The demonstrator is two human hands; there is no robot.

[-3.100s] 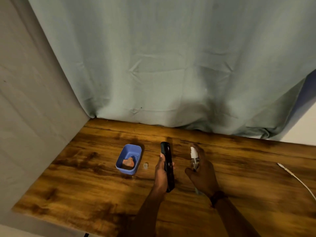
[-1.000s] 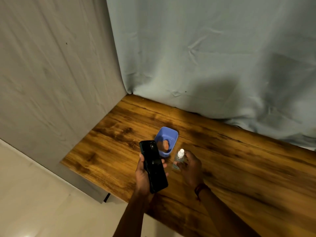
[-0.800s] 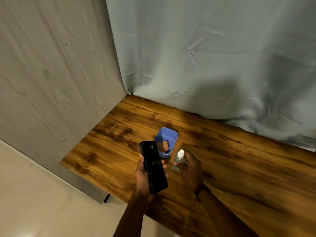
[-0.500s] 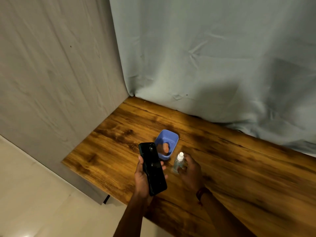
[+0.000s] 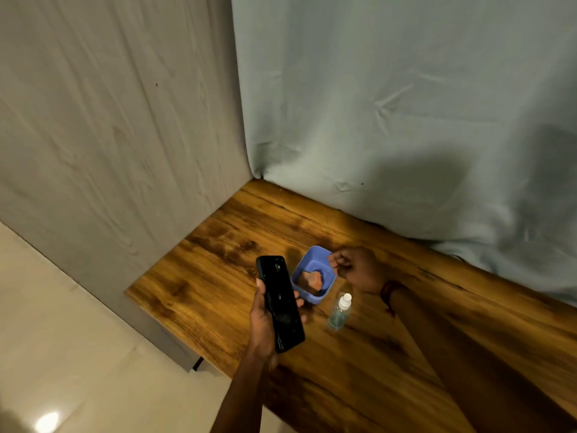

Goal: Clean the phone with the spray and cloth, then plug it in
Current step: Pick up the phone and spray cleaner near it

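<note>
My left hand (image 5: 263,317) grips a black phone (image 5: 280,303), held flat and raised over the wooden table's near left part. A small clear spray bottle (image 5: 339,311) with a white cap and bluish liquid stands upright on the table, free of any hand. Behind it sits a blue plastic tub (image 5: 324,296) with an orange-pink cloth (image 5: 313,279) inside. My right hand (image 5: 356,268) hovers at the tub's far right rim, fingers loosely curled and apart, holding nothing.
The wooden table (image 5: 390,354) ends at a left edge above a pale tiled floor (image 5: 62,354). A grey-blue curtain (image 5: 390,104) hangs along the table's back, and a grey cloth wall (image 5: 109,120) stands on the left. No charging cable is in view.
My right hand let go of the spray bottle, which now stands alone, and moved back to the blue tub's rim. The phone stays in my left hand.
</note>
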